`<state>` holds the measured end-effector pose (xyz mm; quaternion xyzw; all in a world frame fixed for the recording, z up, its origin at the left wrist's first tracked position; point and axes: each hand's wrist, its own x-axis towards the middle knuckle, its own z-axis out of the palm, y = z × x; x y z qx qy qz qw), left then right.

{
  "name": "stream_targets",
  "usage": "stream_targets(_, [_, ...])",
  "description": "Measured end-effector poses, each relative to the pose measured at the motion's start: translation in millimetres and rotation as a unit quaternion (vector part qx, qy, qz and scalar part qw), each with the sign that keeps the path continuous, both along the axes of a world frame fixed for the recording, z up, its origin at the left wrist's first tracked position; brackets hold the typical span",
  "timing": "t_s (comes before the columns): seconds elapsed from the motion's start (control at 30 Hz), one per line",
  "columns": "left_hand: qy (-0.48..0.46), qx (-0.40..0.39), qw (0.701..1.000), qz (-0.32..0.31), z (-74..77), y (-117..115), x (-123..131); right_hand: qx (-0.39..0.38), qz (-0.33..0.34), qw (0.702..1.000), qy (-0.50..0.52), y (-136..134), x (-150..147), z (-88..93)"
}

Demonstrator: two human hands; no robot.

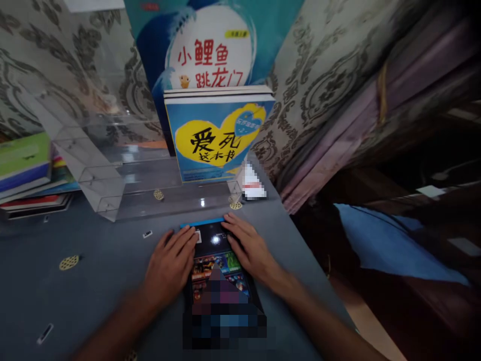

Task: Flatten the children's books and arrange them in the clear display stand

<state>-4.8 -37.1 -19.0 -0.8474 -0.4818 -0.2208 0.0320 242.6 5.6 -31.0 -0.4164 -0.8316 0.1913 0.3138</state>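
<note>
A dark book [218, 258] with small colour pictures and a white barcode label lies flat on the grey-blue table. My left hand [171, 260] rests along its left side, fingers stretched over the edge of the cover. On the opposite side, my right hand [251, 245] lies with extended fingers touching the far right part of the cover. The near end of the book is blurred out by blocks. Just beyond it stands a clear acrylic rack [150, 193], holding blue books [210, 145] with a yellow heart on the front cover.
A taller teal book [270, 30] stands behind the heart-cover books. Several books are stacked in a pile [26, 170] at the far left. The table's right edge runs past my right forearm, with a purple curtain [330, 135] and a blue cloth-like item [394, 245] beyond.
</note>
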Motion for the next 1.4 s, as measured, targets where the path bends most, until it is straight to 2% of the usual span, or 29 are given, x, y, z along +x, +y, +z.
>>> stream_targets(0.47, [0.004,-0.004,1.000,0.021,-0.8,-1,2,0.052,-0.020,0.997,-0.052,2,-13,-0.2])
stream_targets(0.7, [0.033,-0.003,0.999,0.043,-0.8,11,-6,0.066,-0.030,0.995,-0.065,7,-28,-0.7])
stream_targets(0.87, [0.041,0.002,0.998,0.042,1.7,15,-9,0.082,-0.027,0.996,-0.038,14,-31,-5.4])
stream_targets(1.17, [0.124,0.002,0.991,0.052,24.9,21,16,0.088,0.017,0.996,-0.015,24,-10,-11.3])
stream_targets(1.4, [0.118,-0.009,0.993,-0.005,25.1,31,41,0.095,0.007,0.995,-0.016,24,-7,-7.0])
